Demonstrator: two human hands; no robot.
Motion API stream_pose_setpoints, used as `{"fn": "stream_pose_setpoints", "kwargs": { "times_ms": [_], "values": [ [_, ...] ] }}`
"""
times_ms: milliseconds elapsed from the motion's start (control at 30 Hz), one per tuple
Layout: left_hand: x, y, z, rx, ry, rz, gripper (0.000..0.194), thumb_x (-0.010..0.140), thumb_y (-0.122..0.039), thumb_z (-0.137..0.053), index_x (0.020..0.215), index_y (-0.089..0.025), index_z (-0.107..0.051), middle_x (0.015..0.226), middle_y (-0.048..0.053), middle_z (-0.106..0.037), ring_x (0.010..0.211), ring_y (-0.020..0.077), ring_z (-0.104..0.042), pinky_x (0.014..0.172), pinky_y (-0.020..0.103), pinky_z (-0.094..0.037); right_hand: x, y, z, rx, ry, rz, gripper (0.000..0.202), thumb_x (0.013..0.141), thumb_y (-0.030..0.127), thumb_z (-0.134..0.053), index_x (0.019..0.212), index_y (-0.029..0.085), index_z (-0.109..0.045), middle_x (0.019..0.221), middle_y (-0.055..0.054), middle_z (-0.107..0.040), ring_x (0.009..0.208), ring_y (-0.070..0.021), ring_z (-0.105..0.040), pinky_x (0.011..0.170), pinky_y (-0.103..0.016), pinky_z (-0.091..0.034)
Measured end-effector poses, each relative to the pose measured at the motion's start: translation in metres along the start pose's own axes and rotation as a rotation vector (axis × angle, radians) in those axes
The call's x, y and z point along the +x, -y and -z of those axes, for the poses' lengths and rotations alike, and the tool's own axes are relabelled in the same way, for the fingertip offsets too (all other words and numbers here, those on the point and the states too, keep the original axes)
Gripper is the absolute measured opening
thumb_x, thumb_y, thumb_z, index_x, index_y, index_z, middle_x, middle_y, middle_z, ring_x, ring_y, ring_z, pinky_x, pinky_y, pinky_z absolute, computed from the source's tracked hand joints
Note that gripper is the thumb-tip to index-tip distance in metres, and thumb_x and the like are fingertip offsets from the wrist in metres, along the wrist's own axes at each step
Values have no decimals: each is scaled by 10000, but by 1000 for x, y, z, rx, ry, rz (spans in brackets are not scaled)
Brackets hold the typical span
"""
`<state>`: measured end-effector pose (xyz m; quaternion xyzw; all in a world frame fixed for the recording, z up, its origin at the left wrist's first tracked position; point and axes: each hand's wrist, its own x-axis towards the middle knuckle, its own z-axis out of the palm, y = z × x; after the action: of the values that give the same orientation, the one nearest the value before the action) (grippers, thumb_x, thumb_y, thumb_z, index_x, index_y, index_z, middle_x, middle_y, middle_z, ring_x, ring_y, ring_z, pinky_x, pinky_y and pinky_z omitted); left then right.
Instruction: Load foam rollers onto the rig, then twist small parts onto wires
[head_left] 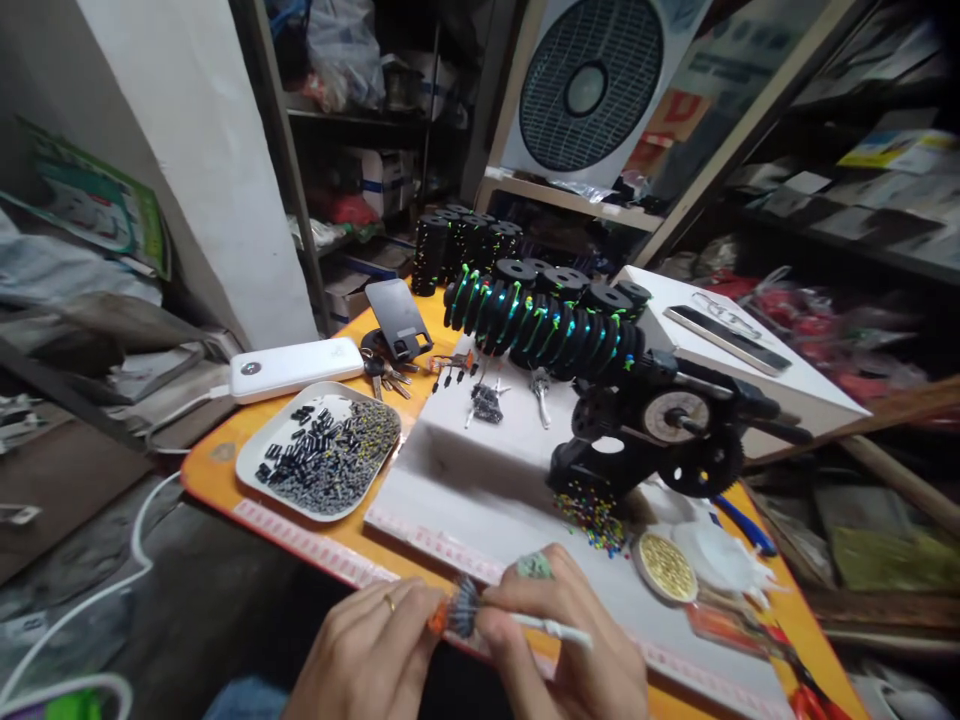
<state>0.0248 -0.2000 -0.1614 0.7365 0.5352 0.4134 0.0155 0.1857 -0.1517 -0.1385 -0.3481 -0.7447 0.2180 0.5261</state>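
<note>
My left hand (375, 640), with a ring on one finger, is closed in a pinch on a small orange piece (440, 616). Against that piece sits a bunch of small grey parts (463, 606), too blurred to name exactly. From the other side my right hand (562, 635) is closed on a thin white-handled tool (555, 628), its tip end at the grey bunch. A greenish wrap (534, 566) covers part of one right finger. Both hands meet in front of the table's near edge.
A white tray (251, 478) of grey and black small parts lies left. Beyond the hands stands a black geared winder (675, 415) carrying spools with green line. Colourful beads (592, 518), a dish of gold beads (667, 567) and red-handled scissors (806, 690) lie right. A power bank (296, 368) is far left.
</note>
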Motion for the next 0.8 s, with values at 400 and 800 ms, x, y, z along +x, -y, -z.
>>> {"fn": "stream_pose_setpoints", "kwargs": {
  "times_ms": [400, 800],
  "values": [
    [-10, 4, -6, -18, -61, 65, 339, 876, 35, -382, 1021, -229, -539, 805, 55, -643, 780, 226, -615, 754, 353, -510, -4, 1, -2, 6, 42, -186, 208, 969, 253, -555, 763, 230, -550, 655, 39, -477, 580, -129, -467, 553, -263, -330],
    [-12, 4, -13, -33, 55, 109, 390, 832, 49, -338, 1009, -247, -519, 971, 58, -685, 971, 254, -624, 936, 436, -474, 6, 8, 1, 336, 180, -593, 415, 935, 535, -554, 681, 208, -521, 616, 50, -412, 522, -107, -384, 480, -236, -284]
  ]
}}
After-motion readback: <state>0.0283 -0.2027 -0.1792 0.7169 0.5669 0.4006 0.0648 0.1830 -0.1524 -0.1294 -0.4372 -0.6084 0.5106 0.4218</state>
